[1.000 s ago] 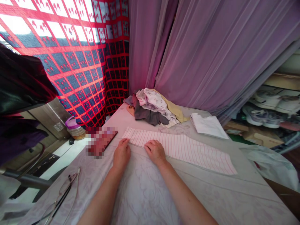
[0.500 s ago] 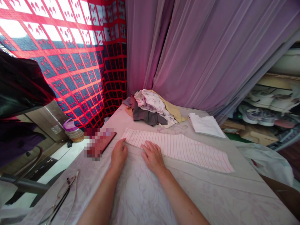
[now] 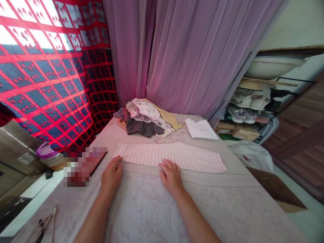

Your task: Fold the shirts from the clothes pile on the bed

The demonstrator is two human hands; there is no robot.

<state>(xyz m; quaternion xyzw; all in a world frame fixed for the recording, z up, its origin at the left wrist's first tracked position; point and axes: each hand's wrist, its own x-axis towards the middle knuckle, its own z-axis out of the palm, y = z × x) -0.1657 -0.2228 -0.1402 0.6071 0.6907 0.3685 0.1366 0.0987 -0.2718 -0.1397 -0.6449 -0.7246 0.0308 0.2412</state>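
Both hands lie flat along the near long edge of the pink-striped cloth (image 3: 170, 156), a long folded strip laid across the table (image 3: 152, 209), which carries a pale floral cover. Left hand (image 3: 111, 174): fingers extended and loosely spread, tips touching the strip's left corner, palm on the cover; nothing is held. Right hand (image 3: 172, 174): fingers extended and slightly apart, tips on the strip's near edge a little left of its middle; nothing is held.

Change against the frame 1 s earlier: the 2 hands are now well apart, where they were near each other at the left end. The right hand has travelled rightward along the edge; the left hand stays at the corner. Judgement: this reads as a smoothing or pressing stroke along the fold, so the strip looks flat and even at its left part, with the right part not yet pressed.

The view has also swung right and slightly up: a shoe rack (image 3: 249, 111) and a wooden floor (image 3: 298, 148) now show at right, and the dark hanging garment at upper left is out of frame.

Surroundings, unchanged in place: a heap of unfolded clothes (image 3: 146, 118) at the far end of the table, a folded white cloth (image 3: 201, 129) just right of it, a dark red phone (image 3: 95, 162) near the left hand, partly blurred. Purple curtain (image 3: 187, 57) behind, and red grid-patterned curtain (image 3: 43, 77) at left.
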